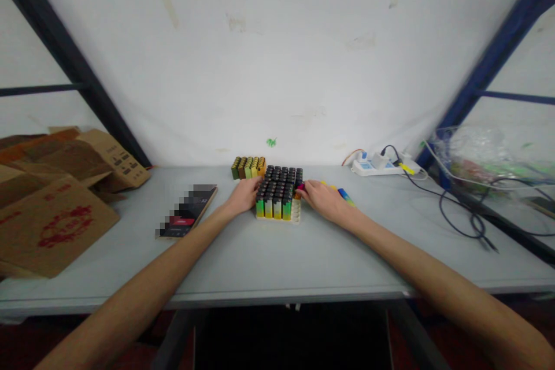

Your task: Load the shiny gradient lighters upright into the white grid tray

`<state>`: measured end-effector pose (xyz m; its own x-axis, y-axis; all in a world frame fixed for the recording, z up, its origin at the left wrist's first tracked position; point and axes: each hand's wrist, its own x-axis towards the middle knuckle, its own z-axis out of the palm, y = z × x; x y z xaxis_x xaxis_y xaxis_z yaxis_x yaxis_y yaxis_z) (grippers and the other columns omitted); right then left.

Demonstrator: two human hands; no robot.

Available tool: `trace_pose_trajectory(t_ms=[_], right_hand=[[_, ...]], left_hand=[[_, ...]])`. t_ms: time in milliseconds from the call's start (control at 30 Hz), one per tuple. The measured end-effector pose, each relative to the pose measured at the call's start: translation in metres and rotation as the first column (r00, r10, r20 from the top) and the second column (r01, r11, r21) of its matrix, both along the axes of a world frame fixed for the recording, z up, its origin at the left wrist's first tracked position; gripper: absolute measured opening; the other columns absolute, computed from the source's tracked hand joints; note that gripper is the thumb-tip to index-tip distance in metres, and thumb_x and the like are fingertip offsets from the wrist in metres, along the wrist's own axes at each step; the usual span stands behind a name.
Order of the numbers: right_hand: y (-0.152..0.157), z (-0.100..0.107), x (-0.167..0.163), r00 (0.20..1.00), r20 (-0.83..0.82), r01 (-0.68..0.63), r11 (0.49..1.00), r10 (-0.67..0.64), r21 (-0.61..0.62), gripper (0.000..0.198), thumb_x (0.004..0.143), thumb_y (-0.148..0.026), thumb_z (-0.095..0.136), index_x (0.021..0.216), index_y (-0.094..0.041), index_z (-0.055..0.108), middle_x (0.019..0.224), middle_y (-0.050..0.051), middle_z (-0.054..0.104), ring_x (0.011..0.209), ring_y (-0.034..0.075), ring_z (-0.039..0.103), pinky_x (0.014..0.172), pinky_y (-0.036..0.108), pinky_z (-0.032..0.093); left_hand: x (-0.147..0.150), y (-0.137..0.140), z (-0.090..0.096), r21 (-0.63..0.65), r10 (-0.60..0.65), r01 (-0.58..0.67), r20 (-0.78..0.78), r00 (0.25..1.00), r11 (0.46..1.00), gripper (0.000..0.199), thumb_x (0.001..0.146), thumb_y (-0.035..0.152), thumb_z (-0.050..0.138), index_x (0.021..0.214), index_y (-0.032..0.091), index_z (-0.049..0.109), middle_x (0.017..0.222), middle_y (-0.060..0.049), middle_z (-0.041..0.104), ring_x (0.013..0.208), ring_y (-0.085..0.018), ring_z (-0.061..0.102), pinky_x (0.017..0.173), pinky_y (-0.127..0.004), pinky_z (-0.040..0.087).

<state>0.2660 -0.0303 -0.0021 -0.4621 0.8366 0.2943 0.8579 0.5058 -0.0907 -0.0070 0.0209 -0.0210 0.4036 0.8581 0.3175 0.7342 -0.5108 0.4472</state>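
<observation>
Lighters [277, 192], black-topped, upright in a pale tray [296, 217] between the hands: left hand [243, 195] at the tray's left side, grip unclear; right hand [324, 199] with fingertips closed on a pink lighter [300, 187] by the right edge. Handling, as judged: light, stiff, smooth enough to slip, best pinched high on the body. Room: bare bench [277, 260] nearer than both hands; gold-topped lighters [248, 167] crowd just beyond the left.
</observation>
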Motion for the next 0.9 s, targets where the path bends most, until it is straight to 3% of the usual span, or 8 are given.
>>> trace_pose_trajectory(t_ms=[167, 267, 367, 433, 533, 700, 767, 900], right_hand=[[-0.002, 0.009, 0.0, 0.988, 0.151, 0.001, 1.0, -0.005, 0.023, 0.045, 0.108, -0.047, 0.036, 0.106, -0.014, 0.067, 0.101, 0.014, 0.073, 0.09, 0.025, 0.069, 0.079, 0.033, 0.043], [0.0, 0.014, 0.011, 0.989, 0.137, -0.046, 0.999, 0.048, -0.019, 0.054, 0.107, -0.055, 0.035, 0.094, -0.016, 0.069, 0.089, 0.012, 0.073, 0.079, 0.022, 0.068, 0.074, 0.031, 0.041], [0.001, 0.02, 0.031, 0.991, 0.081, -0.097, 0.993, 0.103, -0.074, 0.048, 0.107, -0.049, 0.039, 0.087, -0.016, 0.068, 0.082, 0.01, 0.071, 0.073, 0.019, 0.065, 0.068, 0.029, 0.037], [0.0, 0.025, 0.048, 0.992, 0.066, -0.097, 0.985, 0.107, -0.14, 0.039, 0.105, -0.044, 0.048, 0.087, -0.016, 0.069, 0.08, 0.009, 0.071, 0.071, 0.018, 0.063, 0.065, 0.029, 0.036], [-0.004, 0.033, 0.074, 0.996, 0.047, -0.064, 0.957, 0.08, -0.284, 0.038, 0.096, -0.051, 0.06, 0.086, -0.016, 0.071, 0.076, 0.007, 0.07, 0.065, 0.018, 0.059, 0.06, 0.028, 0.036], [-0.012, 0.037, 0.093, 0.994, 0.001, -0.09, 0.841, 0.108, -0.534, 0.034, 0.077, -0.054, 0.077, 0.083, -0.02, 0.074, 0.077, 0.004, 0.071, 0.064, 0.018, 0.059, 0.058, 0.028, 0.039], [-0.014, 0.035, 0.09, 0.992, -0.008, -0.111, 0.848, 0.125, -0.517, 0.028, 0.079, -0.047, 0.076, 0.078, -0.02, 0.071, 0.075, 0.005, 0.069, 0.064, 0.018, 0.058, 0.058, 0.028, 0.04], [-0.016, 0.037, 0.076, 0.969, -0.121, -0.244, 0.916, 0.216, -0.318, 0.024, 0.093, -0.042, 0.061, 0.085, -0.019, 0.063, 0.084, 0.008, 0.069, 0.072, 0.019, 0.06, 0.067, 0.029, 0.044]], left_hand=[[-0.001, 0.001, -0.001, 0.005, -0.002, 0.002, -0.005, 1.0, 1.0, 0.024, 0.089, 0.025, 0.05, 0.099, 0.016, 0.07, 0.107, -0.013, 0.077, 0.098, -0.029, 0.072, 0.081, -0.031, 0.051], [-0.001, 0.001, -0.002, 0.003, -0.006, 0.006, 0.01, 1.0, 1.0, 0.023, 0.089, 0.025, 0.05, 0.097, 0.016, 0.07, 0.1, -0.011, 0.077, 0.092, -0.027, 0.071, 0.076, -0.029, 0.051], [-0.001, 0.0, -0.001, 0.001, 0.003, -0.003, 0.0, 1.0, 1.0, 0.019, 0.089, 0.024, 0.051, 0.092, 0.016, 0.068, 0.093, -0.009, 0.076, 0.088, -0.025, 0.071, 0.072, -0.027, 0.049], [0.0, -0.001, 0.0, 0.008, 0.012, -0.012, -0.014, 1.0, 1.0, 0.019, 0.09, 0.024, 0.051, 0.089, 0.016, 0.067, 0.09, -0.009, 0.076, 0.088, -0.025, 0.071, 0.071, -0.027, 0.047], [0.001, -0.002, 0.001, 0.008, 0.016, -0.016, -0.02, 1.0, 1.0, 0.02, 0.092, 0.026, 0.049, 0.088, 0.017, 0.066, 0.092, -0.01, 0.076, 0.089, -0.026, 0.071, 0.071, -0.027, 0.047], [0.001, -0.002, 0.002, 0.002, 0.019, -0.019, -0.022, 1.0, 1.0, 0.02, 0.092, 0.026, 0.049, 0.089, 0.017, 0.066, 0.094, -0.011, 0.076, 0.089, -0.026, 0.071, 0.074, -0.028, 0.047], [0.0, -0.002, 0.001, 0.002, 0.022, -0.022, -0.023, 0.999, 1.0, 0.019, 0.092, 0.025, 0.05, 0.089, 0.017, 0.067, 0.093, -0.01, 0.076, 0.09, -0.025, 0.071, 0.074, -0.028, 0.048], [0.0, -0.001, 0.0, 0.003, 0.014, -0.014, -0.009, 1.0, 1.0, 0.019, 0.09, 0.023, 0.051, 0.093, 0.016, 0.069, 0.099, -0.011, 0.076, 0.094, -0.027, 0.07, 0.076, -0.029, 0.049]])
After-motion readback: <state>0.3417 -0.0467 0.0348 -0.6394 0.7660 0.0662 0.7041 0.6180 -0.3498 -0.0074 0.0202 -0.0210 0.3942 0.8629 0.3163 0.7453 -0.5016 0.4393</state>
